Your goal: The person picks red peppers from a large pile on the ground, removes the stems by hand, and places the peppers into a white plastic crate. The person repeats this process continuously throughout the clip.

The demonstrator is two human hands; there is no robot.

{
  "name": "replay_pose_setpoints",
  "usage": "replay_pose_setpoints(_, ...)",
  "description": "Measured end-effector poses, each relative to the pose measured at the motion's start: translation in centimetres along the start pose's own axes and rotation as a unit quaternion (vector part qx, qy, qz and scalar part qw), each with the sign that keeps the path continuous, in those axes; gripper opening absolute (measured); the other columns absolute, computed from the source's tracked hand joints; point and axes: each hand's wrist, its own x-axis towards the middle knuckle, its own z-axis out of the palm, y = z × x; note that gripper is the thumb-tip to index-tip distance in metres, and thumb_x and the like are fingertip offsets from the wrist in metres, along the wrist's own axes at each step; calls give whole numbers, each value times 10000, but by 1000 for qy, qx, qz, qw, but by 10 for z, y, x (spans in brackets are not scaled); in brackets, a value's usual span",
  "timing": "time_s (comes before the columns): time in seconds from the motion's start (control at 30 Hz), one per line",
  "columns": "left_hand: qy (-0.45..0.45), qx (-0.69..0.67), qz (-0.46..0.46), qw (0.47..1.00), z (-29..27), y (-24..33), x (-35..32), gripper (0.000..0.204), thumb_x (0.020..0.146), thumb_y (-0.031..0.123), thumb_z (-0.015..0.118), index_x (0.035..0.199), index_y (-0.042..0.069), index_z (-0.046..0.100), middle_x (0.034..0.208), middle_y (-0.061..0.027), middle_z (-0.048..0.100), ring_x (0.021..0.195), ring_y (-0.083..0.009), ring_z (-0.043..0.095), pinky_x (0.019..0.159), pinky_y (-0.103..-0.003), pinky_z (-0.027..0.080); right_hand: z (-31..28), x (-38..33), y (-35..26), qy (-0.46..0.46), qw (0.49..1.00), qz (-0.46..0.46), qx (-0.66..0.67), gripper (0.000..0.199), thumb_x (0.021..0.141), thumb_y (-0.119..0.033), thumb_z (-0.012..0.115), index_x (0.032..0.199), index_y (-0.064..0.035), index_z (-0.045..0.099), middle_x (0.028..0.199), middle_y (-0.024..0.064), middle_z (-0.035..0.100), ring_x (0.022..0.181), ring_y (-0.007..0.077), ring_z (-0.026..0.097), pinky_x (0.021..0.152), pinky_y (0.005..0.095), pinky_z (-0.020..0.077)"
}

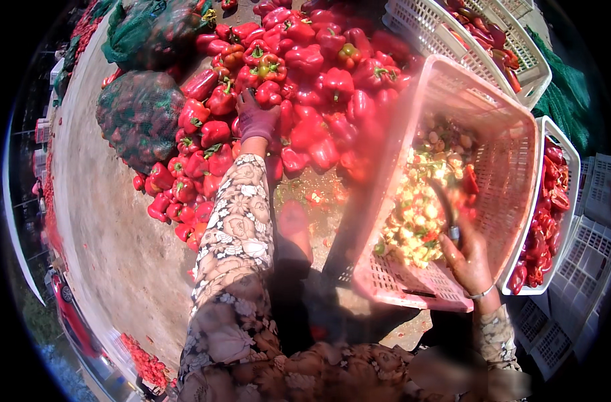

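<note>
My left hand (257, 120), in a purple glove, reaches into a big pile of red bell peppers (305, 60). Its fingers stretch forward against the peppers, beside one red bell pepper (268, 93); I see none lifted. In my bare right hand (471, 264) is a knife with a curved dark blade (443, 199) and a short handle, held over a tilted pink plastic crate (439, 295). Pale, seedy pepper cores (419, 221) with green and red bits lie in that crate. A bangle circles my right wrist.
Green mesh sacks of peppers (141, 117) stand left of the pile. Right of the pink crate, a white crate (543, 285) holds red pepper pieces; another white crate (533, 87) with peppers is behind. Stacked crates (590, 254) are at far right. A red smear blurs part of the view.
</note>
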Motion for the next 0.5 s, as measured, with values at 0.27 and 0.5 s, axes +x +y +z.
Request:
replay_pose_setpoints(0.27,-270,-511,11,816,-90,117,-67,614,714,138,777,1236,35,470,1107,-95,601,992,-245,627,912,-369,515,-5,-28,-27,36,991,-115,48,282,881,-96,653,1127,-2,550,891,168,635,768,259,645,631,358,477)
replay_pose_setpoints(0.5,-481,-710,-109,503,-174,213,-200,466,896,155,590,1325,55,436,1178,-69,570,1069,-217,596,915,-342,504,6,-43,-55,171,947,-222,158,235,901,-151,631,1069,-4,557,871,181,592,772,329,612,660,408,472)
